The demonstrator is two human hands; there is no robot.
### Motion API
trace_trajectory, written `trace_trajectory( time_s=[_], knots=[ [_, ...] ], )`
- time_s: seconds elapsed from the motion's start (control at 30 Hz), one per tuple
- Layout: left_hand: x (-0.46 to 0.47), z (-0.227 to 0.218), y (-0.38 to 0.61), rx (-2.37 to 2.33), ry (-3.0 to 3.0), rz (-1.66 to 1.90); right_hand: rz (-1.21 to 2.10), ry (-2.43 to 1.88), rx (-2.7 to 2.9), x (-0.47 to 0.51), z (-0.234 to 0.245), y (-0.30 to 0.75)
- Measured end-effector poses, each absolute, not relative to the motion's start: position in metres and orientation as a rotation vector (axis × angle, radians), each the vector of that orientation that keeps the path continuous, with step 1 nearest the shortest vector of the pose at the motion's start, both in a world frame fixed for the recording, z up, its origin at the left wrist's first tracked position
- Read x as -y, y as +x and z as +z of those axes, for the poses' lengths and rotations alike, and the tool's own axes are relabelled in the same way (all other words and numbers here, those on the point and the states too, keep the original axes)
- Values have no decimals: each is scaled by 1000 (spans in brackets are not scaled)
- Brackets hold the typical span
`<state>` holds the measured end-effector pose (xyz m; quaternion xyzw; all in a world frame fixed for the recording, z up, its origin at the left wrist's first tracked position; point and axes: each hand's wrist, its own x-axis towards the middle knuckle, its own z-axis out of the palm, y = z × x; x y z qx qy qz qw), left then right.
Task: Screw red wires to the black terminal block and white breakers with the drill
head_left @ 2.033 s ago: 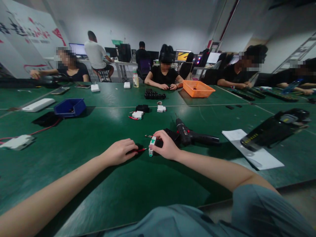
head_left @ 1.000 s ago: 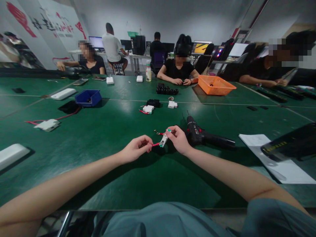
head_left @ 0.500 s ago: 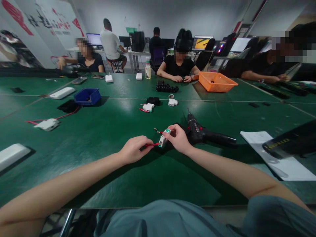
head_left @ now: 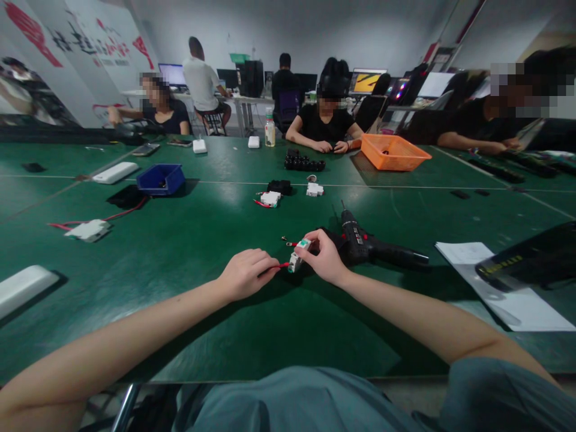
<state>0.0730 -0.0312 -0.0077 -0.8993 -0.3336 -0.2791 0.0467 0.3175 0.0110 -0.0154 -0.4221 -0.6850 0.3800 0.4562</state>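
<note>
Red wire (head_left: 282, 264): thin and glossy, pinched in the closed fingertips of the left hand (head_left: 247, 273).
Breaker (head_left: 296, 259): small white plastic block with a green toggle, tilted, near centre of the matte green table (head_left: 180, 288); wire tip meets it.
Right hand (head_left: 326, 258): fingers curled shut, gripping it.
Drill (head_left: 373, 249): black, cylindrical, lying just right.
Paper (head_left: 508, 294): flat white sheet, far right.

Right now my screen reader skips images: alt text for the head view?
The person's left hand pinches a thin red wire at a small white circuit breaker held in the right hand, at a green table. A black cordless drill lies beside.
</note>
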Motion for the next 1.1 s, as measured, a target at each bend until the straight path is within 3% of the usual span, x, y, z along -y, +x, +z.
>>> trace_trajectory(
  time_s=[0.73,1.1],
  knots=[
    [10,-12,54,1324,-2770,-612,929,-1016,2080,-8,-5,320],
    [7,-9,54,1165,-2790,-551,964,-1066,2091,-13,-9,320]
  ],
)
